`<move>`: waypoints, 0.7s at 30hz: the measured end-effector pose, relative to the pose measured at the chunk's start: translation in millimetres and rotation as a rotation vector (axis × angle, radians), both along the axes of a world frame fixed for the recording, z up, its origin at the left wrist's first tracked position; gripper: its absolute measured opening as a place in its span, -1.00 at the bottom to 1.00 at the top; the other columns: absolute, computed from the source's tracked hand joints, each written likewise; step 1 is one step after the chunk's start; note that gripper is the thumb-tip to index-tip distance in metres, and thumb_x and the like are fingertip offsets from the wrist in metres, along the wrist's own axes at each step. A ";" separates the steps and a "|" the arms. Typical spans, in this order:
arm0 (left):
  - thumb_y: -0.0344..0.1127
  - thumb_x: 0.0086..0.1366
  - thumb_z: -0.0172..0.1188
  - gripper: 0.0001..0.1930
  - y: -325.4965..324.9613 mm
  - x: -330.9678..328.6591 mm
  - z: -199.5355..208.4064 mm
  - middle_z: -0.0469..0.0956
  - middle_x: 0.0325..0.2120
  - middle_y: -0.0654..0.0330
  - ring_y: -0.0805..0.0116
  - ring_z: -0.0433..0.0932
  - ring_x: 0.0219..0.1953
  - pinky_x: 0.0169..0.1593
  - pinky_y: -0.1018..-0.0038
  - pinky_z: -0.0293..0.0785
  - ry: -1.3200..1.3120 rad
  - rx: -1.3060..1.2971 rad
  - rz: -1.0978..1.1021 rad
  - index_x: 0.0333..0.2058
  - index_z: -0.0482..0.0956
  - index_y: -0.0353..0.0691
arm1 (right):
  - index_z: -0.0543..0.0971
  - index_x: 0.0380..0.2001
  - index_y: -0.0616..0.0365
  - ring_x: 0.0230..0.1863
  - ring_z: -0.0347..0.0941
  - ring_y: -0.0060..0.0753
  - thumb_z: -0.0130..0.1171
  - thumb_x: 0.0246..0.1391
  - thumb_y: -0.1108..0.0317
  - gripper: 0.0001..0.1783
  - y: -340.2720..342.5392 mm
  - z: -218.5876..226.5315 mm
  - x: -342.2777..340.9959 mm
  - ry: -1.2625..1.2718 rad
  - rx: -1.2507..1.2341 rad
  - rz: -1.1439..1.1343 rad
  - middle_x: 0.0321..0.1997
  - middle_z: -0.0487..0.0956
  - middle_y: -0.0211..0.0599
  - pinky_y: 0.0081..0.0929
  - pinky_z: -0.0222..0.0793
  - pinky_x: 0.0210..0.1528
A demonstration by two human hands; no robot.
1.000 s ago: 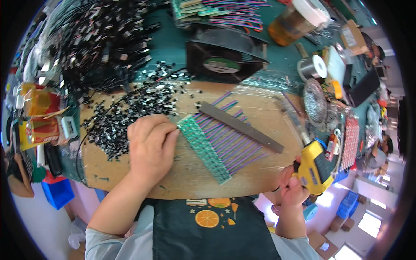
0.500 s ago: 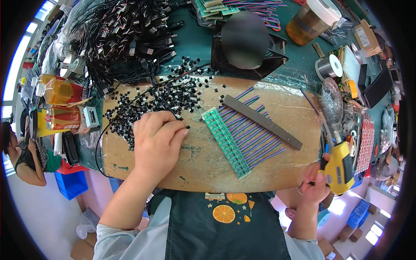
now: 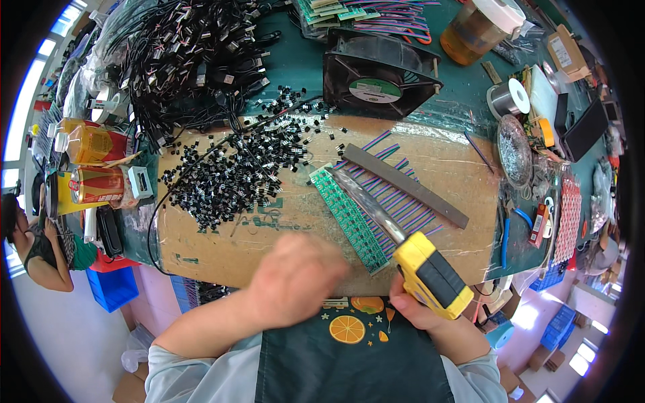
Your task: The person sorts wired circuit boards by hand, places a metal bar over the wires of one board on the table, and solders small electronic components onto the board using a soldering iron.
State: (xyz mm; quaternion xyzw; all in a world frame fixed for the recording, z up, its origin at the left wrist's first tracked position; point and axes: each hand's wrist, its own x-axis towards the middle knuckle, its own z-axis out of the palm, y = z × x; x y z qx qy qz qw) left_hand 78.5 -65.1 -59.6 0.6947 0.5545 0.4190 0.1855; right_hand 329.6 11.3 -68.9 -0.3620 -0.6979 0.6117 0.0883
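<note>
In my right hand is a yellow-and-black soldering gun, its long metal tip pointing up and left over a green strip of small circuit boards. Purple-and-blue striped wires run out from the strip's right side, and a flat dark bar lies across them. My left hand, smeared by motion, hovers by the front edge of the work board, left of the strip's lower end. Whether its fingers hold anything cannot be made out. A heap of small black three-legged components spreads on the board's left.
Beyond the brown work board stands a black fan. Black cables pile at the far left. On the right lie a solder spool, a metal dish and blue-handled pliers. Another person sits at far left.
My right hand has brought the soldering gun from the right side in over the circuit strip. My left hand has moved from the component heap toward me and right. The fan blades' blur is gone.
</note>
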 end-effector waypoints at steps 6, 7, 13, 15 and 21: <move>-0.55 -0.05 0.30 -0.73 6.3 17.9 7.6 0.61 -0.28 0.12 0.18 0.58 -0.28 -0.27 0.39 0.48 -0.104 0.109 -0.167 -0.28 0.58 -0.29 | 0.58 -0.27 0.14 -0.38 0.55 -0.27 0.33 -0.03 0.46 -0.80 -4.0 1.0 -23.8 0.141 -0.042 -0.106 -0.35 0.58 -0.26 -0.44 0.45 -0.33; -0.54 -0.04 0.30 -0.73 6.6 17.0 7.9 0.61 -0.30 0.12 0.18 0.58 -0.28 -0.27 0.38 0.48 -0.092 0.110 -0.180 -0.29 0.59 -0.29 | 0.57 -0.24 0.18 -0.36 0.55 -0.31 0.31 -0.02 0.51 -0.78 -2.9 2.4 -25.2 0.208 -0.158 -0.149 -0.34 0.58 -0.26 -0.46 0.45 -0.31; -0.47 -0.02 0.30 -0.74 3.1 17.4 0.6 0.60 -0.31 0.17 0.23 0.58 -0.27 -0.23 0.38 0.49 -0.073 0.055 -0.146 -0.28 0.61 -0.25 | 0.53 -0.18 0.26 -0.30 0.53 -0.43 0.27 0.01 0.58 -0.73 -0.4 0.7 -28.9 0.297 -0.198 -0.145 -0.30 0.58 -0.25 -0.51 0.45 -0.25; -0.42 0.01 0.28 -0.75 1.6 19.8 -3.0 0.58 -0.30 0.19 0.27 0.57 -0.25 -0.19 0.39 0.49 -0.080 0.011 -0.123 -0.27 0.61 -0.24 | 0.53 -0.17 0.27 -0.29 0.53 -0.44 0.27 0.01 0.59 -0.73 -0.8 1.3 -29.7 0.283 -0.141 -0.118 -0.29 0.58 -0.25 -0.51 0.45 -0.24; -0.40 0.03 0.40 -0.75 2.7 18.7 -4.2 0.58 -0.33 0.24 0.29 0.56 -0.31 -0.27 0.43 0.48 -0.232 -0.062 -0.070 -0.27 0.62 -0.18 | 0.55 -0.20 0.26 -0.30 0.53 -0.46 0.26 0.00 0.60 -0.75 -2.5 2.1 -32.2 0.306 -0.254 -0.231 -0.29 0.58 -0.26 -0.51 0.46 -0.24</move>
